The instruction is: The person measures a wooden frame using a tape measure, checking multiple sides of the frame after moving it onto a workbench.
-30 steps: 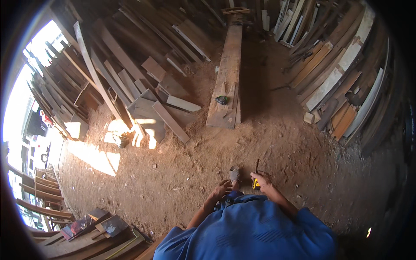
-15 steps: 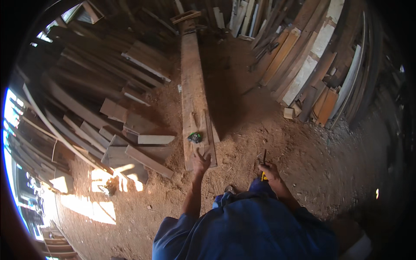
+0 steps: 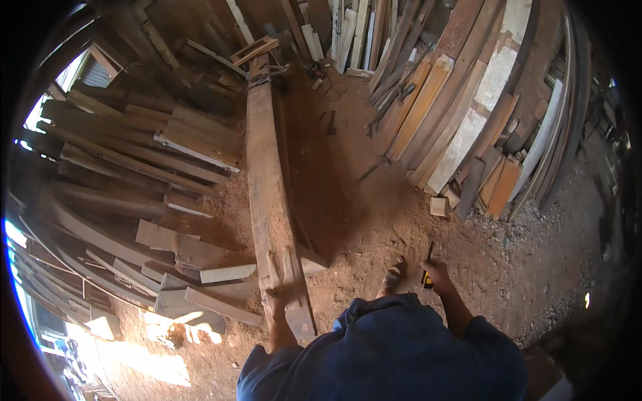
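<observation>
A long, rough wooden plank (image 3: 267, 180) stretches away from me, raised above the dusty floor. My left hand (image 3: 274, 304) is at the left side of its near end, fingers curled. It covers the spot where a small green-and-black object lay, and what is under the fingers is hidden. Two thin wood pieces (image 3: 289, 264) lie on the plank just beyond that hand. Off to the right, away from the plank, my right hand (image 3: 438, 275) grips a slim tool (image 3: 426, 281) with a yellow-and-black part and a thin dark length pointing up. Its exact kind does not show.
Stacked boards (image 3: 187, 144) line the left side, with shorter offcuts (image 3: 227, 274) near the plank. More timber (image 3: 461, 140) leans on the right, beside a small wood block (image 3: 439, 206). My foot (image 3: 391, 275) stands on sawdust. A wooden frame (image 3: 255, 50) sits at the plank's far end.
My view has shifted, and the plank sits lower and further left. My left hand has reached the green-and-black object, which no longer shows. One foot has come into view ahead of me.
</observation>
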